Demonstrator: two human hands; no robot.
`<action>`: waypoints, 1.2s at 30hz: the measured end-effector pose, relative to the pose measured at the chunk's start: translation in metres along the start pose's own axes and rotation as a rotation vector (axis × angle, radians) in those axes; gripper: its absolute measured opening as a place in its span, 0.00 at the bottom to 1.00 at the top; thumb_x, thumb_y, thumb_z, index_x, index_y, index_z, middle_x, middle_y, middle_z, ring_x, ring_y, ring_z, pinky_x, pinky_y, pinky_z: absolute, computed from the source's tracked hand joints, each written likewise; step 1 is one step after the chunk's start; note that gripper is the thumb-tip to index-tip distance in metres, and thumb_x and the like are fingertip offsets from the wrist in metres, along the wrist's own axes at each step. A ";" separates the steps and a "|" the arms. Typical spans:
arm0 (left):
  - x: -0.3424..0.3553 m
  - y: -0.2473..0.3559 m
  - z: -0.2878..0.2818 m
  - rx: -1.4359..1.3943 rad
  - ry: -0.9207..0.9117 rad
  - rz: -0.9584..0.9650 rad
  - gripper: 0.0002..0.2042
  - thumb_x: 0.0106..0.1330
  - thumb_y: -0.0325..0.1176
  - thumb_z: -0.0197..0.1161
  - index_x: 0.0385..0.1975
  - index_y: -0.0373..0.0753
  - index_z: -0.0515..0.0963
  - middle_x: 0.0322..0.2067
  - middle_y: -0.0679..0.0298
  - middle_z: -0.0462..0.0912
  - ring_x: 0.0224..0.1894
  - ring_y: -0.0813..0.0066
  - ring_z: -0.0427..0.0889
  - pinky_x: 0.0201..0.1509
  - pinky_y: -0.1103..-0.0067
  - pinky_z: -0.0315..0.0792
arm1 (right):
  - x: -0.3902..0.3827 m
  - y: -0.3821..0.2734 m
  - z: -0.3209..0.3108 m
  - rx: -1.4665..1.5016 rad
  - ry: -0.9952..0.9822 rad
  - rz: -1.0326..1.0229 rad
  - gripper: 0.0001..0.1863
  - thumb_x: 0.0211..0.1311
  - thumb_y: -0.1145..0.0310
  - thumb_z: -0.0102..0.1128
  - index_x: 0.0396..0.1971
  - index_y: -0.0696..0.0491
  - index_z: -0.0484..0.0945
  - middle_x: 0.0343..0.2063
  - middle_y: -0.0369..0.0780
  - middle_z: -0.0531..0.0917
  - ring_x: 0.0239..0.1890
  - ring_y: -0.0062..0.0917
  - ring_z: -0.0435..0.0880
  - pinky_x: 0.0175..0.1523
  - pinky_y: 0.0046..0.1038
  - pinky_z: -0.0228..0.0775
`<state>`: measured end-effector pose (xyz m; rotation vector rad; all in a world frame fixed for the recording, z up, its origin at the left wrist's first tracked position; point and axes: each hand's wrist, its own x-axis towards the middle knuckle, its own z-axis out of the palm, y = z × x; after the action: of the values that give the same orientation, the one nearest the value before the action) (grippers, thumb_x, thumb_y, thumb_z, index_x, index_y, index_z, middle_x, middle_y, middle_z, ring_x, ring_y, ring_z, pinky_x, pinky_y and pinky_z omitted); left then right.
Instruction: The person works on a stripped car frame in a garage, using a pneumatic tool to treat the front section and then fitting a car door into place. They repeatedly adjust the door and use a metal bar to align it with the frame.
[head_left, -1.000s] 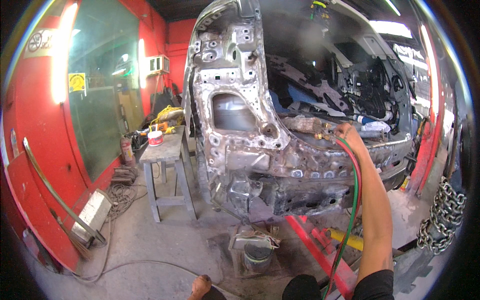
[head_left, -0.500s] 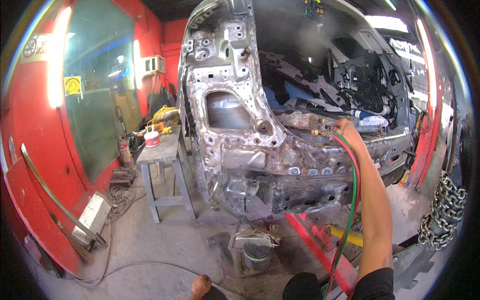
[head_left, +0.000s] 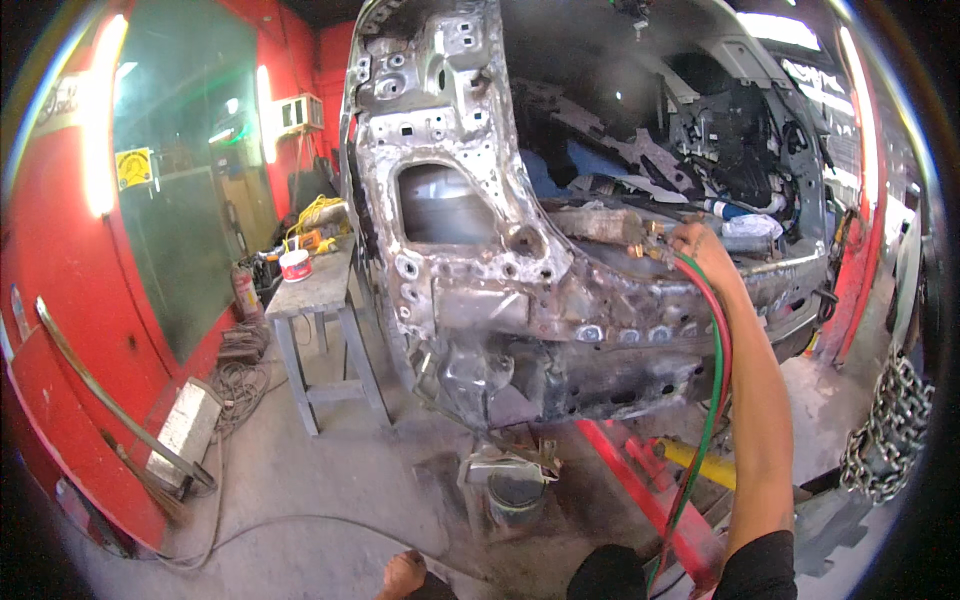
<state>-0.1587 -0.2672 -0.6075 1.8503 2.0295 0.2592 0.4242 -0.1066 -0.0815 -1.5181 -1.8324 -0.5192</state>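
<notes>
My right hand (head_left: 697, 243) grips a metal torch (head_left: 660, 245) with brass fittings and red and green hoses (head_left: 712, 330) hanging from it to the floor. It rests over the sill of a stripped, bare-metal car body (head_left: 445, 300), beside a long dirty brown object (head_left: 595, 227) lying there. Low at the bottom edge, my left hand (head_left: 403, 572) is curled closed near a cable (head_left: 300, 520) on the floor; what is in it, if anything, is hidden.
A grey bench (head_left: 310, 295) with yellow cords and tools stands left, by a red wall (head_left: 60, 230). Beneath the car are a bucket (head_left: 515, 500) and red lift arm (head_left: 640, 500). Coiled chain (head_left: 890, 425) hangs at right; cables and a metal bar (head_left: 120, 400) are at left.
The car and bench have shifted left and slightly up in my view. My right hand, with the torch and hoses, sits slightly higher and further right. My left hand stays low and curled.
</notes>
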 end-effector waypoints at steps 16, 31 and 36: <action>-0.179 0.131 -0.143 0.108 -0.363 0.453 0.13 0.61 0.34 0.49 0.38 0.35 0.78 0.37 0.45 0.82 0.44 0.43 0.80 0.49 0.54 0.72 | -0.001 -0.007 -0.008 0.055 -0.014 0.099 0.13 0.56 0.67 0.55 0.39 0.57 0.81 0.39 0.50 0.82 0.44 0.45 0.80 0.49 0.41 0.73; -0.276 0.236 -0.285 -0.066 -1.113 0.358 0.16 0.64 0.37 0.53 0.45 0.34 0.80 0.37 0.46 0.84 0.40 0.51 0.82 0.48 0.65 0.74 | -0.317 -0.204 -0.259 0.460 -0.389 0.886 0.16 0.59 0.66 0.53 0.45 0.54 0.81 0.40 0.50 0.82 0.46 0.46 0.80 0.52 0.41 0.72; -0.206 0.204 -0.276 0.259 -0.928 0.742 0.16 0.51 0.32 0.58 0.40 0.34 0.83 0.28 0.46 0.84 0.35 0.51 0.84 0.40 0.66 0.76 | -0.581 -0.295 -0.375 0.307 -0.740 1.390 0.18 0.57 0.58 0.53 0.36 0.56 0.84 0.37 0.51 0.83 0.42 0.47 0.82 0.49 0.43 0.73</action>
<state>-0.0688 -0.4145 -0.2457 2.2070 0.7519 -0.6012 0.2794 -0.8337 -0.2096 -2.4032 -0.7460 1.0211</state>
